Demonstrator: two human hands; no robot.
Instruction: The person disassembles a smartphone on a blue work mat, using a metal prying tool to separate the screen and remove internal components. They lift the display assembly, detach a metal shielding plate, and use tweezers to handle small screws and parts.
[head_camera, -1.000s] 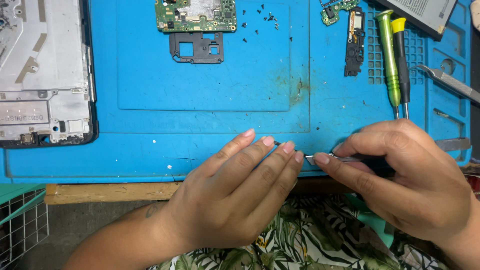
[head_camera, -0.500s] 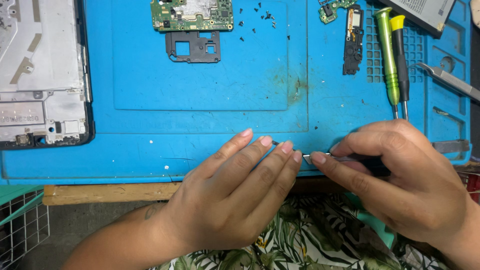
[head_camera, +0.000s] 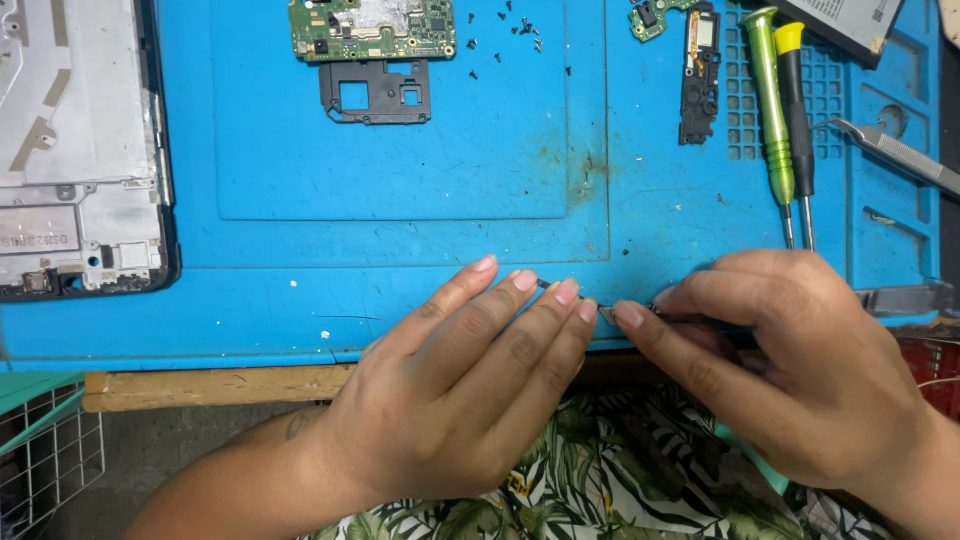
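Note:
My left hand (head_camera: 470, 390) lies flat at the near edge of the blue work mat (head_camera: 400, 270), fingertips pressing a tiny dark part (head_camera: 545, 284) that is mostly hidden under them. My right hand (head_camera: 790, 370) is closed around a thin metal tool (head_camera: 640, 312), probably tweezers. Its tip meets my left fingertips. What the tip holds is too small to tell.
An opened phone frame (head_camera: 80, 150) lies at the left. A green circuit board (head_camera: 372, 25), a black plastic cover (head_camera: 375, 92), several loose screws (head_camera: 510, 30) and a black speaker module (head_camera: 698, 75) sit at the back. Two screwdrivers (head_camera: 780, 110) and tweezers (head_camera: 890, 150) lie right. A wire basket (head_camera: 40, 450) stands lower left.
Both hands have stayed almost in place at the mat's near edge. The view has shifted slightly.

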